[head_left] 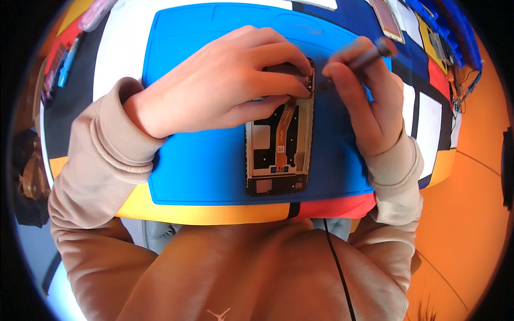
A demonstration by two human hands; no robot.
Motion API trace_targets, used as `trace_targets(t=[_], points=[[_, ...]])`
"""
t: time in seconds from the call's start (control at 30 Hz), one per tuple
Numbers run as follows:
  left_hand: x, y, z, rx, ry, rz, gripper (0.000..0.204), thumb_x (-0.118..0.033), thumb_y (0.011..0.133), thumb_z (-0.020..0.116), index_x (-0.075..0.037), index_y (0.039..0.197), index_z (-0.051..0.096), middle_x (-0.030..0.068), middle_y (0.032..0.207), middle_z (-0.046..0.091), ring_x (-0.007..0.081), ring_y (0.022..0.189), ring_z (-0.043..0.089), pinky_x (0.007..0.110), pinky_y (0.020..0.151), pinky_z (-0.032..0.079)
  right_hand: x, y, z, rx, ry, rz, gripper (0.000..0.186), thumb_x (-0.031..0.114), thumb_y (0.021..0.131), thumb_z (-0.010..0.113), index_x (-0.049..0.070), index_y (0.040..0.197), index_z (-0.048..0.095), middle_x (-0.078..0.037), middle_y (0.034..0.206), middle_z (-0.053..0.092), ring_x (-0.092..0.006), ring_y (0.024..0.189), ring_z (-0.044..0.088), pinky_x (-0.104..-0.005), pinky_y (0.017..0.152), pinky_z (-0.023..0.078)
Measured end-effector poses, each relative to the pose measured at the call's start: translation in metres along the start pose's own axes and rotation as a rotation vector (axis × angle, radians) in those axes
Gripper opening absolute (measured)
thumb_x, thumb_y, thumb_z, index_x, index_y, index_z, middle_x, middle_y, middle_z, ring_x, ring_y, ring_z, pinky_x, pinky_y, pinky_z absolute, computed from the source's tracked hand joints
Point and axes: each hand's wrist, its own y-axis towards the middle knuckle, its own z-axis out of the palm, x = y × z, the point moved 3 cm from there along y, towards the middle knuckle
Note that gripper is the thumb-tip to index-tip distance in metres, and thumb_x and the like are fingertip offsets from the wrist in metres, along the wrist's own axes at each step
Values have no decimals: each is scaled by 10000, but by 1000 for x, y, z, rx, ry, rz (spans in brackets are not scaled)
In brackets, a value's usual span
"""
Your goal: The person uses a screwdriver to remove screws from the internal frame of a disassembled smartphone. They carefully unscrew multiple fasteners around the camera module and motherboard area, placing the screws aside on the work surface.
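- The table (118,43) spans the scene under a colour-blocked cloth (217,214); a blue pen (65,68) sits well off to the left and a flat framed panel (388,20) at the far right, both out of the hands' way.
- The blue mat (195,174) lies in front of the person, presumably to cushion and protect the work.
- The left hand (233,80) reaches over from the left, its fingers (278,51) bent across the frame's upper end, apparently to steady it.
- The right hand (372,93) is raised beside that end, thumb and fingers closed round a tool.
- The opened phone frame (261,160) lies lengthwise on the mat, lower end just beside the front edge; more room shows along its right side, towards the right sleeve (396,166).
- The dark tool (373,56) slants down towards the frame; with blur and overlap here, I cannot tell whether its tip touches anything, or whether the left fingers clamp or merely rest.
- The ribbon cable (281,136) runs down inside the frame, within its raised edges.
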Motion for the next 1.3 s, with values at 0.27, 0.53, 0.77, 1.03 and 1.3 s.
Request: trace_targets(t=[0.27,0.53,0.77,1.03,1.3], points=[[-3,7,-6,6,29,10,248,-85,852,714,-110,1099,714,49,1207,624,266,1113,577,400,956,458,-8,1,7,-155,59,-139,192,11,982,605,-18,1165,555,-80,933,628,-112,735,592,-228,650,466],[-4,11,-5,48,36,-10,275,-73,846,710,-140,1112,720,35,1223,627,266,1135,573,395,967,455,-26,3,22,-332,151,-393,372,-43,938,614,-27,1267,441,-185,1115,608,-248,858,671,-291,736,521],[-6,14,-4,77,63,-15,293,-64,850,702,-130,1135,725,39,1240,642,262,1132,576,391,962,457,-26,-9,7,-294,-33,-219,80,59,1026,581,-5,1028,630,-37,853,595,-70,650,504,-209,583,405],[-14,18,-5,117,145,-6,282,-55,855,685,-110,1129,718,65,1224,642,272,1110,586,386,948,462,-30,-14,8,-247,150,-108,147,121,1026,604,-4,955,634,-26,756,571,-55,586,459,-215,533,356],[-15,19,-6,142,176,-13,298,-51,846,689,-108,1137,715,65,1226,640,275,1112,588,386,959,457,-28,-12,9,-300,115,-196,183,149,1045,585,-9,971,642,-30,745,559,-60,601,472,-225,535,361]])
